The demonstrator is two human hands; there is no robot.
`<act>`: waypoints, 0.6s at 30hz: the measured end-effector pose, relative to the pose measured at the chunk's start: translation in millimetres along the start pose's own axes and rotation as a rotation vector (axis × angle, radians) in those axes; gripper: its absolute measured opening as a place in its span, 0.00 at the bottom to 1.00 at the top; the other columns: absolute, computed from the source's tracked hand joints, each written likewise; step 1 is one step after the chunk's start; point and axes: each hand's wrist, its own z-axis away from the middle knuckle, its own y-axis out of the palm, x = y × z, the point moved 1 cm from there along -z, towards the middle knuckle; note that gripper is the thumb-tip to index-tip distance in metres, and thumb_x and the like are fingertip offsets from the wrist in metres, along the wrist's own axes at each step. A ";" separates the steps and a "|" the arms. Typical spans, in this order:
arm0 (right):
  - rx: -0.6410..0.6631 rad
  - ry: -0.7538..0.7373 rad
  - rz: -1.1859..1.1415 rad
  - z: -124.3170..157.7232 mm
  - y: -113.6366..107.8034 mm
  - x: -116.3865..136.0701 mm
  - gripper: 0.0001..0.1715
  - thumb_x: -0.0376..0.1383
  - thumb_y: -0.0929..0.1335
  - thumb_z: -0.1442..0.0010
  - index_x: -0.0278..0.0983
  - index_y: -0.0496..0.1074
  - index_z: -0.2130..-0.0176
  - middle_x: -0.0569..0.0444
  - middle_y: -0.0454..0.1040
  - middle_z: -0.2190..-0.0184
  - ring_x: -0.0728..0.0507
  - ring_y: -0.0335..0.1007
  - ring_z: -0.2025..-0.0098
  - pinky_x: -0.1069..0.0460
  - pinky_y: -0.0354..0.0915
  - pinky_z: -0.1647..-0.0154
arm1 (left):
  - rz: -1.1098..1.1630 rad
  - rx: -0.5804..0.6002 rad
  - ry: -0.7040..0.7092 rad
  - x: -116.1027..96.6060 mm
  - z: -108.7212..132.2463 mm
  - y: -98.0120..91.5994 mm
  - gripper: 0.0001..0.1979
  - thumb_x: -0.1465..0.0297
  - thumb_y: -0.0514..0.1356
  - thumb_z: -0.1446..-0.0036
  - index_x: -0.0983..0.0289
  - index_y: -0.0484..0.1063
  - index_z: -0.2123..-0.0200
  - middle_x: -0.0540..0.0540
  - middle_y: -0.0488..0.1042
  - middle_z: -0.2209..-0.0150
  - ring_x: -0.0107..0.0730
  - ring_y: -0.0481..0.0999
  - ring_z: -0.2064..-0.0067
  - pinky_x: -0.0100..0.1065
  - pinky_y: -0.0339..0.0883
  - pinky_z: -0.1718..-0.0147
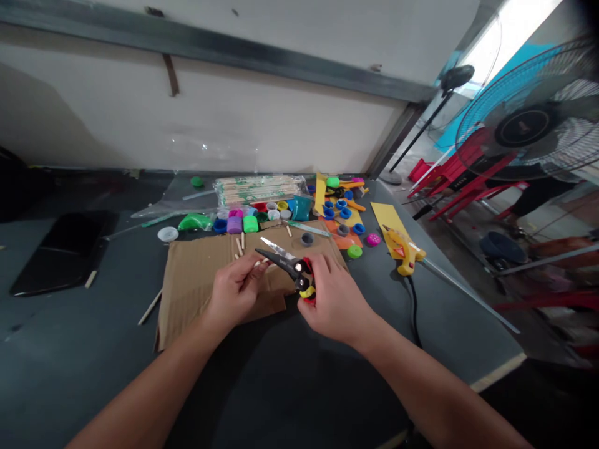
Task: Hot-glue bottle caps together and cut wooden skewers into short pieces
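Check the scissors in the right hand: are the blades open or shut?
Open: on the scissors, the silver and black blades spread apart in a V, tips separated.

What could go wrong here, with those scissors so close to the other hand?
The open scissors in the right hand point toward the left hand, so a slip could nick its fingers. The small wooden stick might snap and fly. The black cord of the hot glue gun could snag on the right forearm.

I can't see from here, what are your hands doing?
Left hand: closed, holding a wooden stick.
Right hand: closed, holding scissors.
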 end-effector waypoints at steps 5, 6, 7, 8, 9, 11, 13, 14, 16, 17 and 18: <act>0.002 -0.007 0.023 -0.1 -0.5 0.0 0.26 0.33 0.65 0.52 0.32 0.59 0.51 0.43 0.66 0.59 0.36 0.63 0.56 0.41 0.64 0.56 | -0.025 -0.001 0.030 -0.9 -1.1 -0.2 0.11 0.74 0.54 0.40 0.62 0.64 0.76 0.47 0.66 0.79 0.25 0.68 0.76 0.27 0.60 0.77; 0.012 -0.003 0.022 -0.1 -0.5 0.0 0.26 0.33 0.64 0.51 0.32 0.60 0.52 0.43 0.67 0.59 0.36 0.63 0.56 0.41 0.64 0.56 | -0.028 0.004 0.028 -1.2 -1.2 -0.3 0.11 0.74 0.54 0.40 0.62 0.65 0.76 0.47 0.65 0.79 0.25 0.68 0.76 0.27 0.60 0.77; 0.024 0.002 0.019 -0.1 -0.6 0.0 0.25 0.34 0.64 0.51 0.33 0.60 0.52 0.43 0.67 0.59 0.36 0.64 0.57 0.41 0.65 0.58 | -0.029 0.006 0.024 -1.4 -1.2 -0.5 0.11 0.74 0.54 0.40 0.62 0.65 0.75 0.47 0.65 0.79 0.26 0.68 0.76 0.27 0.60 0.78; 0.036 0.007 0.015 -0.1 -0.8 0.2 0.24 0.34 0.64 0.50 0.33 0.60 0.52 0.43 0.67 0.59 0.37 0.64 0.58 0.42 0.65 0.59 | -0.030 0.008 0.019 -1.6 -1.1 -0.6 0.11 0.74 0.54 0.40 0.62 0.65 0.75 0.47 0.65 0.79 0.26 0.68 0.76 0.27 0.60 0.78; 0.045 0.012 0.009 -0.2 -1.2 0.4 0.23 0.34 0.64 0.50 0.33 0.60 0.53 0.43 0.67 0.59 0.37 0.64 0.58 0.42 0.65 0.60 | -0.029 0.009 0.014 -1.7 -1.1 -0.8 0.11 0.74 0.54 0.40 0.62 0.65 0.75 0.48 0.65 0.79 0.26 0.68 0.76 0.27 0.59 0.78; 0.056 0.013 -0.018 -0.2 -2.5 1.0 0.23 0.34 0.64 0.50 0.33 0.60 0.53 0.43 0.67 0.59 0.37 0.65 0.58 0.43 0.65 0.60 | -0.027 0.009 0.006 -1.7 -0.8 -1.0 0.11 0.73 0.54 0.40 0.62 0.65 0.75 0.47 0.64 0.80 0.25 0.67 0.77 0.27 0.58 0.79; 0.066 -0.002 -0.069 0.1 -4.1 1.6 0.23 0.33 0.64 0.50 0.34 0.59 0.53 0.44 0.67 0.59 0.38 0.65 0.58 0.44 0.66 0.60 | -0.027 0.006 0.004 -1.6 -0.5 -1.1 0.11 0.72 0.54 0.40 0.62 0.65 0.75 0.47 0.63 0.80 0.25 0.66 0.78 0.26 0.57 0.80; 0.072 -0.011 -0.096 0.3 -4.8 1.8 0.23 0.32 0.64 0.50 0.34 0.59 0.53 0.44 0.67 0.59 0.38 0.66 0.58 0.44 0.66 0.59 | -0.028 0.007 0.006 -1.6 -0.3 -1.1 0.10 0.72 0.54 0.40 0.62 0.66 0.75 0.46 0.62 0.80 0.24 0.65 0.78 0.26 0.57 0.80; 0.087 -0.017 -0.132 0.9 -5.5 1.6 0.23 0.32 0.64 0.50 0.35 0.59 0.53 0.45 0.68 0.58 0.39 0.66 0.59 0.45 0.66 0.60 | -0.027 0.006 0.017 -1.8 -0.2 -1.2 0.10 0.73 0.54 0.40 0.62 0.66 0.75 0.47 0.63 0.80 0.25 0.65 0.78 0.27 0.57 0.80; 0.091 -0.013 -0.136 1.1 -5.5 1.4 0.22 0.32 0.64 0.50 0.35 0.59 0.53 0.45 0.68 0.59 0.39 0.66 0.59 0.45 0.66 0.60 | -0.026 0.008 0.024 -1.9 -0.3 -1.3 0.10 0.73 0.54 0.40 0.62 0.66 0.75 0.47 0.64 0.80 0.25 0.66 0.77 0.27 0.57 0.80; 0.092 -0.008 -0.130 1.2 -5.4 1.1 0.22 0.33 0.64 0.50 0.35 0.59 0.54 0.45 0.68 0.59 0.39 0.66 0.60 0.45 0.66 0.61 | -0.028 0.009 0.029 -2.0 -0.3 -1.5 0.10 0.74 0.54 0.40 0.61 0.66 0.75 0.48 0.65 0.79 0.25 0.67 0.77 0.27 0.58 0.79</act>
